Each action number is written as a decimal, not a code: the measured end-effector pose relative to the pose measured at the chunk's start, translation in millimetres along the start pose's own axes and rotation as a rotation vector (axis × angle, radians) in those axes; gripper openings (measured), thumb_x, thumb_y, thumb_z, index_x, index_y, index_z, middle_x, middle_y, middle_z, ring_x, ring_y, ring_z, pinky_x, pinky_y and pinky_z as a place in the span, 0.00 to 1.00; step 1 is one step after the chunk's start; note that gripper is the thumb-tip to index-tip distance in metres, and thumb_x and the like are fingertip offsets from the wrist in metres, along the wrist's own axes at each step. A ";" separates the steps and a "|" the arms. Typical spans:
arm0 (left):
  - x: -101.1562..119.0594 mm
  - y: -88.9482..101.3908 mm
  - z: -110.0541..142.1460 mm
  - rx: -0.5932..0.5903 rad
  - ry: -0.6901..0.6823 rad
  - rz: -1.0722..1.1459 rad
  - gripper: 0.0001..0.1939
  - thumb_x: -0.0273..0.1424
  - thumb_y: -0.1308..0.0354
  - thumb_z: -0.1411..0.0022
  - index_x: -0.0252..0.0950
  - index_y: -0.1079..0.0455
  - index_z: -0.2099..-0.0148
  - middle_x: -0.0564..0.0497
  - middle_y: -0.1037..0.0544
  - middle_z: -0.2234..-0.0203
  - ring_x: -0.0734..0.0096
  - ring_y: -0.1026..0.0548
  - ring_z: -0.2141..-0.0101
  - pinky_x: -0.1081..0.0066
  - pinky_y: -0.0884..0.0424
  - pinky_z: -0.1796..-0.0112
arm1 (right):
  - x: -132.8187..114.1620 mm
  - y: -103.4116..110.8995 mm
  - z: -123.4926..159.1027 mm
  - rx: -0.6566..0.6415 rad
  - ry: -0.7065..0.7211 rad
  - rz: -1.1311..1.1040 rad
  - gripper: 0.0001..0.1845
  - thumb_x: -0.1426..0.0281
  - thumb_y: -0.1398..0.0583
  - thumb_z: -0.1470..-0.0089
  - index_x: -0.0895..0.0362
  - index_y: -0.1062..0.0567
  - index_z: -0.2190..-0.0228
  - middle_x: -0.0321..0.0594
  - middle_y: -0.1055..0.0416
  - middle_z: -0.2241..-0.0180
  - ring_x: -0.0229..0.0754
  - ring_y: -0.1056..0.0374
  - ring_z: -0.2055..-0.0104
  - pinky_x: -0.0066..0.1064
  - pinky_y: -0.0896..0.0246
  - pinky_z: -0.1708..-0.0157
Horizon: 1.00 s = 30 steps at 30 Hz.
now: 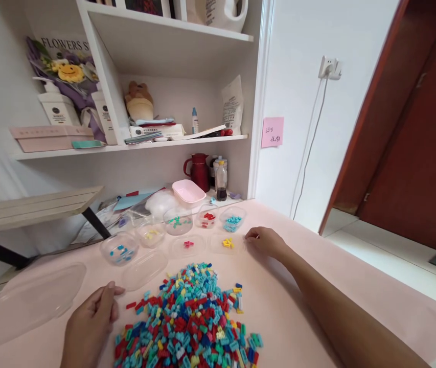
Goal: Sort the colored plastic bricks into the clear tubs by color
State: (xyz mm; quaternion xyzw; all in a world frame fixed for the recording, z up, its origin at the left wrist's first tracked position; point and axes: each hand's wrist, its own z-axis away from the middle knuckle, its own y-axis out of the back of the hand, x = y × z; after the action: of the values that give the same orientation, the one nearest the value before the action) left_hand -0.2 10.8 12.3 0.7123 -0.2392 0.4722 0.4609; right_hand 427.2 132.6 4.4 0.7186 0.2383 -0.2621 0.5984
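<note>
So there's a big heap of small multicoloured plastic building bricks [190,322] on the pale pink worktop [356,266], mostly light blue and red with some yellow, green and dark blue, and a few strays lie round its edges.

The person's left hand [90,319] is just left of the heap, fingers [106,302] loosely bent and pointing up past its side. The nearest bricks are the red ones on that edge. Can't tell whether anything's tucked inside those fingers.

The right hand [267,242] is out past the far right of the heap, well apart from it. Its fingers [253,233] are curled down, tips close together, right by the edge of a shallow clear plastic tray [216,244] with yellow bricks in it. Can't tell from this angle if they're pinching a brick or touching the rim.

Next to that tray is another shallow clear plastic tray [177,249] with pinkish-red bricks. Behind them, a clear plastic tub [244,219] holds light blue bricks, with other see-through tubs of red, green, pale yellow and blue bricks curving off to the left. A clear rounded plastic lid [144,271] lies between the left hand and the trays.
</note>
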 end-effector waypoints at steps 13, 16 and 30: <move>1.2 0.4 2.6 -0.006 -0.016 -0.054 0.23 0.53 0.50 0.44 0.39 0.28 0.64 0.60 0.36 0.87 0.73 0.39 0.83 0.73 0.42 0.78 | -33.1 14.8 21.7 -0.210 0.135 -0.012 0.11 0.66 0.44 0.47 0.54 0.22 0.67 0.37 0.26 0.70 0.37 0.32 0.73 0.26 0.42 0.75; 4.7 -0.2 4.6 0.006 -0.001 -0.045 0.23 0.53 0.50 0.44 0.39 0.29 0.66 0.60 0.36 0.87 0.73 0.40 0.84 0.73 0.43 0.79 | -41.2 16.9 32.0 -0.568 0.227 -0.157 0.12 0.66 0.42 0.49 0.55 0.23 0.64 0.35 0.28 0.74 0.33 0.35 0.78 0.23 0.45 0.80; 0.3 -2.6 5.2 0.033 -0.019 -0.001 0.24 0.51 0.49 0.44 0.36 0.26 0.64 0.59 0.35 0.87 0.74 0.40 0.85 0.74 0.42 0.79 | -59.4 7.2 54.5 -0.900 0.456 -0.078 0.14 0.75 0.38 0.59 0.54 0.23 0.66 0.31 0.32 0.76 0.35 0.37 0.74 0.23 0.43 0.74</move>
State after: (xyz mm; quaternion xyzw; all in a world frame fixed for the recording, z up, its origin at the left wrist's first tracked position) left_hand 4.2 7.4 10.8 0.7243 -0.2354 0.4690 0.4472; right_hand 382.4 75.9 41.0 0.4189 0.4791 0.0083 0.7713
